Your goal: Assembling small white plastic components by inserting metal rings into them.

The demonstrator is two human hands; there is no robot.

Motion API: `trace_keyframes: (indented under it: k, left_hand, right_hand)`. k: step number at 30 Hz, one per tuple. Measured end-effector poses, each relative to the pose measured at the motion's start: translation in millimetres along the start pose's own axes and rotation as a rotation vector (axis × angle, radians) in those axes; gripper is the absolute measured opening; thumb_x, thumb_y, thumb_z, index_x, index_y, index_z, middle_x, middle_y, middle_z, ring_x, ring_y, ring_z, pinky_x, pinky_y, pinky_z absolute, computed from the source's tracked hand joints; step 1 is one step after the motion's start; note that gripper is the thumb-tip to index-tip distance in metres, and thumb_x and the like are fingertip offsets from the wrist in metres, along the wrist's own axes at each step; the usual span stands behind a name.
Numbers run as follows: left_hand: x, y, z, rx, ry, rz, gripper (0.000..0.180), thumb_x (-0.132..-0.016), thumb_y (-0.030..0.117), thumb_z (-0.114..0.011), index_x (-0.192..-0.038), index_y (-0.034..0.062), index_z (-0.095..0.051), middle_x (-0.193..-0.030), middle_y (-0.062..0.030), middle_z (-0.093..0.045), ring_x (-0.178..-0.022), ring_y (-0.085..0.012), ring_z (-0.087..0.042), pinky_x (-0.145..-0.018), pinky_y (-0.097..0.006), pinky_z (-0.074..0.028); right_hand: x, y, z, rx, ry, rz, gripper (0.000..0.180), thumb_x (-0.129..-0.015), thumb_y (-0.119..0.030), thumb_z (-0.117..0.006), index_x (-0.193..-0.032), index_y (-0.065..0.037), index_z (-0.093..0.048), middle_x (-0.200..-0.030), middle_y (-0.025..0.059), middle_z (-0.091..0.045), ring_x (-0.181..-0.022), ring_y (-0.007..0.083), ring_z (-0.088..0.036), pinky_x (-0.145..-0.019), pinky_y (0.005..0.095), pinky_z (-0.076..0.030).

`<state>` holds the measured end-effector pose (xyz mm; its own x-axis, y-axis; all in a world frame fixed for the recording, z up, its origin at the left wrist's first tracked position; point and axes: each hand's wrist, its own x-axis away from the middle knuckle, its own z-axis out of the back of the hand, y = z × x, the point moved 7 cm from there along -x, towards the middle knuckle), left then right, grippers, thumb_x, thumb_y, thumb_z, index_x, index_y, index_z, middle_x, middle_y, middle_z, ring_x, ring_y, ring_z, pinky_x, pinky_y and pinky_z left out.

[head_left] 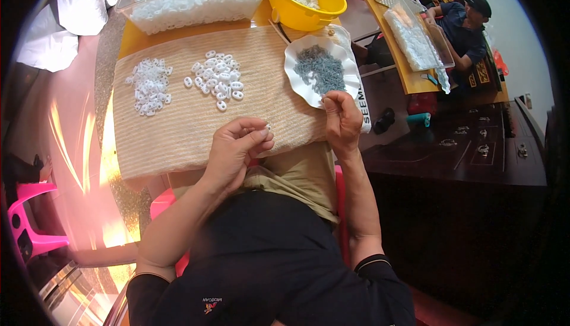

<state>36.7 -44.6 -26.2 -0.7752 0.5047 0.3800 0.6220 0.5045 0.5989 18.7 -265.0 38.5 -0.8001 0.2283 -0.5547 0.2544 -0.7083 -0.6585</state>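
Note:
My left hand [234, 148] is raised over the near edge of the cloth, its fingertips pinched round a small white plastic piece [268, 127] that mostly hides behind them. On the right, my right hand [343, 121] has thumb and forefinger pressed together at the near rim of a white scalloped plate [292, 77]. Whatever is between those fingertips is too small to make out. Small grey screw-like parts [325, 71] lie heaped in the plate. Beyond my left hand is a loose pile of white oval two-holed plastic pieces [221, 80]; a second pile of smaller white pieces [151, 86] lies further left.
A clear bin [196, 14] full of white pieces and a yellow basin [309, 17] stand behind the striped cloth [178, 142]. At right, a person [469, 29] sits by another table with a clear tray [415, 41]. A pink stool [35, 219] is at left.

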Motion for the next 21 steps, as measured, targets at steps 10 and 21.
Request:
trace_keyframes:
  k: [10, 21]
  left_hand:
    - [2, -2, -8, -0.106, -0.06, 0.032, 0.019, -0.088, 0.004, -0.063, -0.106, -0.0012, -0.062, -0.091, -0.0092, -0.066, -0.082, -0.0151, -0.065, -0.077, -0.027, -0.056]
    - [7, 2, -20, -0.259, -0.136, -0.085, 0.023, -0.09, 0.012, -0.064, -0.108, -0.0008, -0.063, -0.091, -0.0066, -0.068, -0.079, -0.0109, -0.065, -0.073, -0.023, -0.055]
  right_hand:
    - [12, -15, -21, -0.383, -0.237, -0.276, 0.006, -0.093, 0.001, -0.052, -0.097, 0.002, -0.057, -0.091, 0.0062, -0.061, -0.085, 0.0131, -0.061, -0.082, 0.0246, -0.048]
    - [33, -56, -50, -0.551, -0.464, -0.275, 0.006, -0.09, 0.002, -0.058, -0.096, 0.002, -0.058, -0.093, 0.0045, -0.059, -0.084, 0.007, -0.054, -0.074, 0.0192, -0.044]
